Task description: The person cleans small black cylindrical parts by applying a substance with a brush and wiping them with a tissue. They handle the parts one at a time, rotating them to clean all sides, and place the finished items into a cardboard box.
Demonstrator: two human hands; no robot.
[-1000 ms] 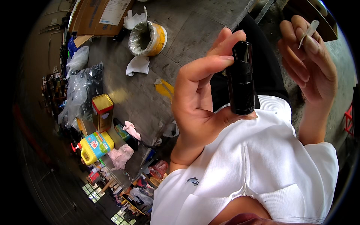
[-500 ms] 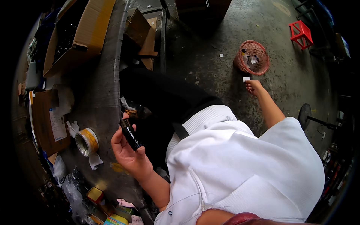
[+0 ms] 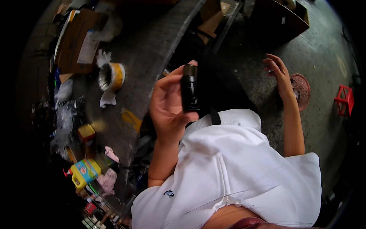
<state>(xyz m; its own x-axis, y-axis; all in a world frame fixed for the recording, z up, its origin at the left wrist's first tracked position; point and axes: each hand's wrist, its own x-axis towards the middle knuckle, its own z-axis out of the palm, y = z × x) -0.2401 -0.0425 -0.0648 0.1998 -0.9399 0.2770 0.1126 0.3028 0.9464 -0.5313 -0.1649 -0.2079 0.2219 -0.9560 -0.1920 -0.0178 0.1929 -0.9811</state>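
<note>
My left hand (image 3: 166, 105) is raised in front of my body, its fingers and thumb wrapped around a small glossy black flashlight (image 3: 189, 91). The flashlight is held nearly upright, with a ridged, brownish-black cap at its top end. Out to the right, my right hand (image 3: 277, 70) hangs in the air with fingers loosely apart and bent, and I see nothing in it. It is nearest to a red woven wastebasket (image 3: 304, 91) on the floor, which my forearm partly covers and which has light scraps inside.
On the grey workbench (image 3: 146, 49) to my left are a roll of yellow tape (image 3: 117, 76), a cardboard piece (image 3: 78, 40), clear plastic bags (image 3: 68, 124) and a yellow bottle (image 3: 85, 172). A red stool (image 3: 344, 100) stands at far right; a dark box (image 3: 280, 19) sits beyond.
The small white piece in my right hand is gone from it, and that hand has moved away from the basket and opened. My left hand has lifted the flashlight. The view has turned.
</note>
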